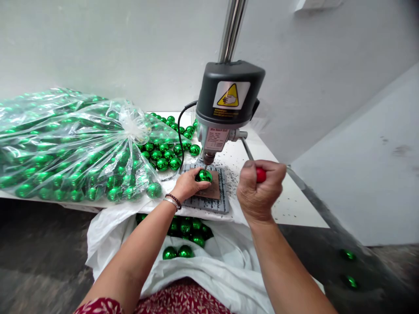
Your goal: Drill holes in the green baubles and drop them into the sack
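A shiny green ball [206, 175] sits under the bit of a small bench drill [231, 93], on a brown board [212, 192] over the grey drill base [223, 205]. Fingers and thumb of my left hand [189, 183] grip the ball from its left and near side. The drill bit meets the top of the ball; whether it has entered cannot be made out. To the right, my right hand [260, 187] is wrapped round the red knob [261, 175] of the drill's feed lever [248, 149].
A clear plastic bag [75, 148] full of green balls covers the table's left. Loose balls [162, 164] lie behind the base. A white sack [118, 231] holding more balls hangs at the front edge. Dark shavings litter the white table [294, 205]; two balls [352, 282] lie on the floor.
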Tool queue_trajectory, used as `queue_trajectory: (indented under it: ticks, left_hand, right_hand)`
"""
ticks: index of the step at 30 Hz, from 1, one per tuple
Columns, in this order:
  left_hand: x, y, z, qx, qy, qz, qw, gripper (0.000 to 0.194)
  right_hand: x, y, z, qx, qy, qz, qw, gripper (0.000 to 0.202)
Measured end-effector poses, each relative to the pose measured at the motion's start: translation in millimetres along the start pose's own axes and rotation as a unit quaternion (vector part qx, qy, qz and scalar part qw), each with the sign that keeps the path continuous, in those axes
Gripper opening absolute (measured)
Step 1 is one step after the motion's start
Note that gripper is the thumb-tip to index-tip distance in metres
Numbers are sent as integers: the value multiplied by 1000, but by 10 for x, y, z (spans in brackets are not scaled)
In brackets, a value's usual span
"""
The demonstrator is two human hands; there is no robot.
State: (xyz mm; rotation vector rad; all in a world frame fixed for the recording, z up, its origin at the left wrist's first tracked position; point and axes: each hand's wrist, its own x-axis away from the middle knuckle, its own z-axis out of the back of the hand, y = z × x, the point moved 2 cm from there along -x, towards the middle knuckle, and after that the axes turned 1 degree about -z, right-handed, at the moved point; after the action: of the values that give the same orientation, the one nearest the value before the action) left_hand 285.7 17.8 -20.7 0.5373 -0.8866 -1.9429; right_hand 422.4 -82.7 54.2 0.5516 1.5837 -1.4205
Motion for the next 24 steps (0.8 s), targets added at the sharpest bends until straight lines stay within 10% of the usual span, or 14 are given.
queue_trajectory:
  ticks: [11,18,24]
  left_hand:
    - [169,25,79,53,12,-17,998,44]
    - [528,-117,312,55,-128,-83,987,56]
    - [254,-233,740,-148,69,8,987,40]
  right_hand:
    - [-888,-343,-71,20,-94,-123,988,18]
    - [-838,-306,-82,11,-73,-105,992,13]
    - [-807,-295,-72,16,-65,-115,991,12]
